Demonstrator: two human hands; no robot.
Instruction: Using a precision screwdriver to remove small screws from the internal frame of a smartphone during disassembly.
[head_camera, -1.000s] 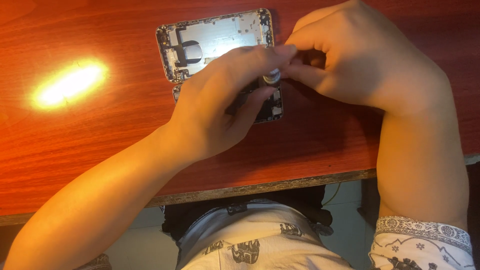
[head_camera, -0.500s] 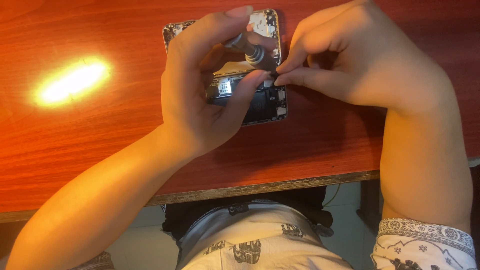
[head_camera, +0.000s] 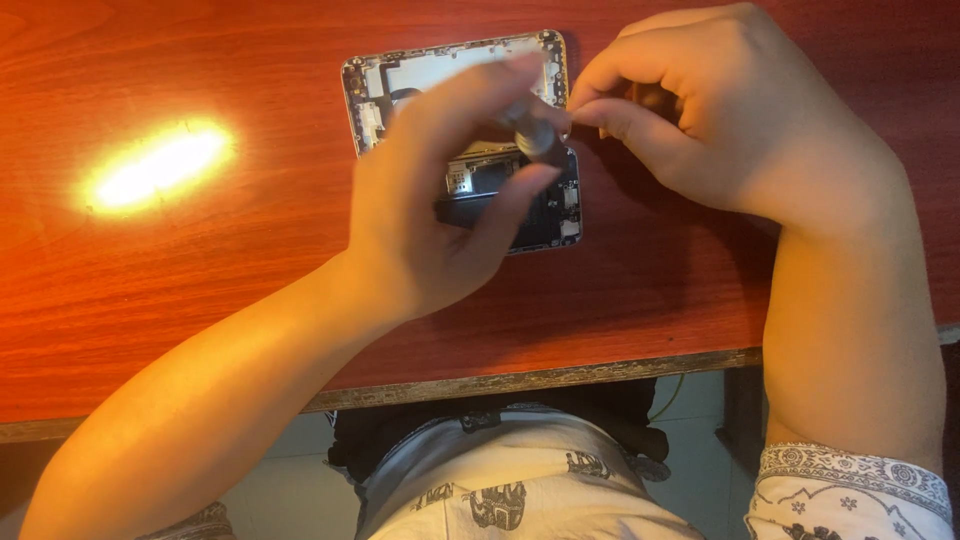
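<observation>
While your left hand (head_camera: 440, 210) curls over the opened, silver-framed phone body (head_camera: 455, 75), its thumb and forefinger pinch the dark, metal-tipped cylindrical screwdriver handle (head_camera: 535, 138), so that hand is closed on the tool. The handle sits at about 2 o'clock from your left palm, tilted over the phone's dark lower half (the circuit side, with small metal parts showing). Your right hand (head_camera: 720, 120) lies at 3 o'clock from the phone, its fingers folded tight into a pinch, and the pinched fingertips (head_camera: 600, 110) touch or nearly touch the screwdriver's top; whether they grip anything I cannot tell. The phone rests flat on the glossy reddish-brown wooden table (head_camera: 200, 290), near its far edge, at 12 o'clock from your body. A bright patch of reflected light (head_camera: 155, 165) glares on the table at 9 o'clock from the phone, well apart from both hands.
</observation>
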